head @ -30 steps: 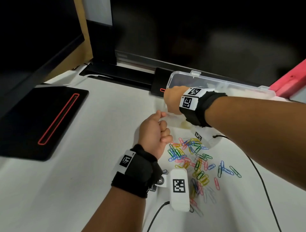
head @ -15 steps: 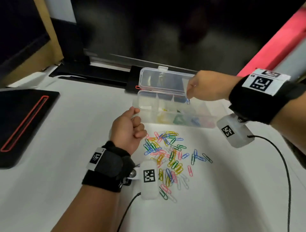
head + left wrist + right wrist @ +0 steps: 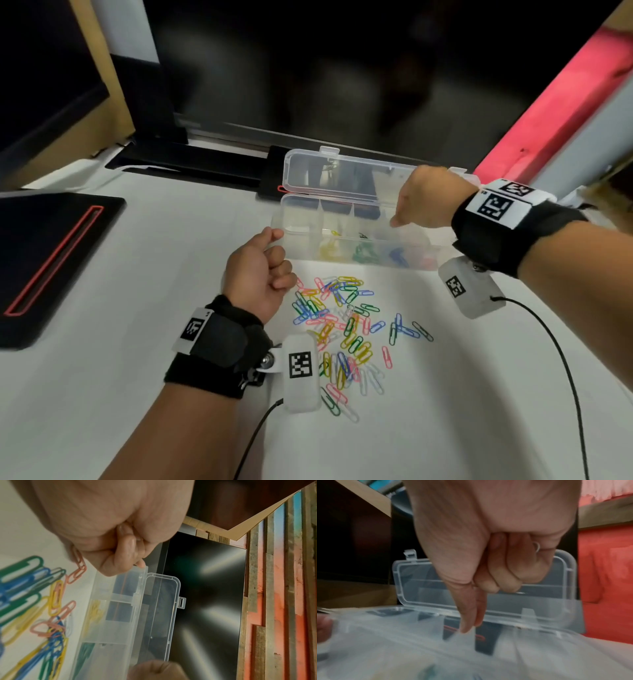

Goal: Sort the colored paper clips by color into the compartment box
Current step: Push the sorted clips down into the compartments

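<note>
A clear compartment box [image 3: 298, 246] stands on the white table with its lid [image 3: 342, 171] upright. Its front row holds yellow, green, blue and red clips. A heap of mixed coloured paper clips [image 3: 342, 325] lies just in front. My left hand [image 3: 270, 260] is a loose fist with its thumb tip against the box's left corner [image 3: 144, 569]. My right hand [image 3: 411, 209] hovers over the back row, with thumb and forefinger pressed together and pointing down [image 3: 471, 626]. No clip shows at their tips. A pale wire loop [image 3: 536, 547] sits among the curled fingers.
A black pad with a red outline [image 3: 58, 260] lies at the left. A black stand base [image 3: 191, 161] runs behind the box, and a red beam [image 3: 548, 102] rises at the right. A cable [image 3: 565, 359] trails from each wrist camera.
My right hand went from the box's left end to its right part, then dipped its fingertips lower over the back row. The bluish clip seen at its tips no longer shows. My left hand stayed put.
</note>
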Tool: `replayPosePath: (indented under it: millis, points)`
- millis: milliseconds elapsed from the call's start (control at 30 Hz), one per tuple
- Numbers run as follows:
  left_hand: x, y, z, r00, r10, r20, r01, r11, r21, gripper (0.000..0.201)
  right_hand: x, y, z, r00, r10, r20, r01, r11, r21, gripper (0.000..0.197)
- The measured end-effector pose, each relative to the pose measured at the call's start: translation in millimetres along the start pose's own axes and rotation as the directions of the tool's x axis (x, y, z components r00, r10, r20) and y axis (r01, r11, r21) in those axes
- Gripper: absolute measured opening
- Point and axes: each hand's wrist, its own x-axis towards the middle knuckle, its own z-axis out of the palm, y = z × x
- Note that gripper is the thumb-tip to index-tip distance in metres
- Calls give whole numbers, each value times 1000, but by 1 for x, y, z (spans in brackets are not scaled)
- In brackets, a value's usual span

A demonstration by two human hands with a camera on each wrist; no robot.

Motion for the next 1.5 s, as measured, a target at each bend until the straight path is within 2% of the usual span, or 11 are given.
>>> replayPosePath:
  millis: [67, 100, 167, 233, 467, 733, 1067, 1200, 1300, 1367, 1500]
  points:
    - [-1, 0, 0, 1000, -2, -2, 2, 1000, 3, 21, -8, -19, -8, 989, -84, -119, 114, 956, 271, 46]
    - [-1, -1, 1, 1000, -5, -2, 5, 1000, 2, 21, -14, -33, -11, 981, -121, -155, 181, 861, 474, 51]
    - [-2, -1, 1, 1000, -6, 3, 6, 1000, 4, 21, -19, -64, -16, 971, -193, -142, 224, 522, 823, 55]
    - [-3, 0, 2, 1000, -11, -5, 11, 1000, 12, 21, -13, -90, -14, 957, -275, -96, 178, 293, 939, 53]
    - [-2, 2, 2, 999, -37, -18, 37, 999, 4, 22, 23, -129, 17, 961, -224, -160, 188, 106, 976, 56]
    - [-3, 2, 2, 999, -28, -28, 28, 1000, 8, 21, 26, -124, 33, 959, -176, -220, 233, 53, 971, 55]
    - [-4, 3, 2, 999, -22, -37, 22, 1000, -8, 30, 10, -121, 27, 920, -265, -291, 367, 315, 875, 45]
    - [-11, 8, 5, 999, 14, -32, -13, 999, 32, 41, -14, -113, 18, 894, -311, -323, 422, 340, 840, 37]
    - [-23, 9, 12, 1000, 18, 25, -20, 996, 81, 51, -37, -103, 23, 880, -414, -232, 435, 507, 744, 16]
    - [-31, 4, 17, 999, -4, 50, -4, 988, 153, 60, -54, -95, 32, 860, -486, -155, 468, 633, 617, 18]
    - [-48, -8, 26, 997, -39, 70, 13, 943, 333, 69, -78, -76, 41, 880, -437, -188, 447, 626, 639, 14]
